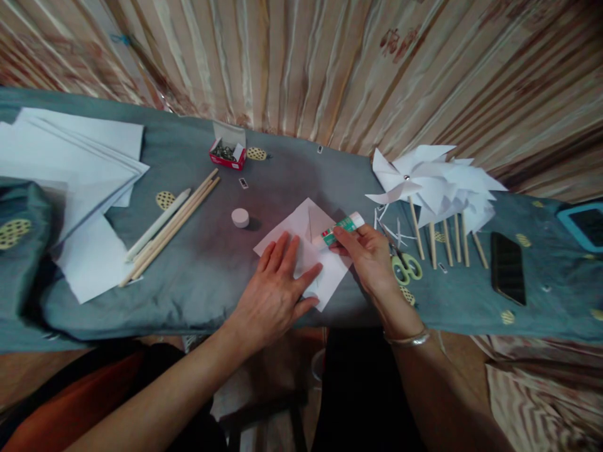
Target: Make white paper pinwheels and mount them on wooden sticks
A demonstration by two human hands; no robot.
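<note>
A square of white paper (308, 216) lies turned cornerwise on the cloth in front of me, with a cut line running in from its far corner. My left hand (277, 289) rests flat on its near left part, fingers spread. In my right hand (365, 251) is a green and white glue stick (343, 229), tilted, its uncapped end at the middle of the paper; whether it presses on the sheet I cannot tell. The white cap (240, 218) stands to the left of the paper. Green-handled scissors (406, 269) lie just right of my right wrist, with thin paper strips (398, 232) beyond them.
Several paper pinwheels on sticks (424, 182) lie at the back right, near a dark phone (507, 267) and a blue-framed device (584, 226). Wooden sticks (174, 226), an open red box of small metal pieces (228, 154) and white sheets (89, 150) are on the left. A curtain (301, 69) hangs behind.
</note>
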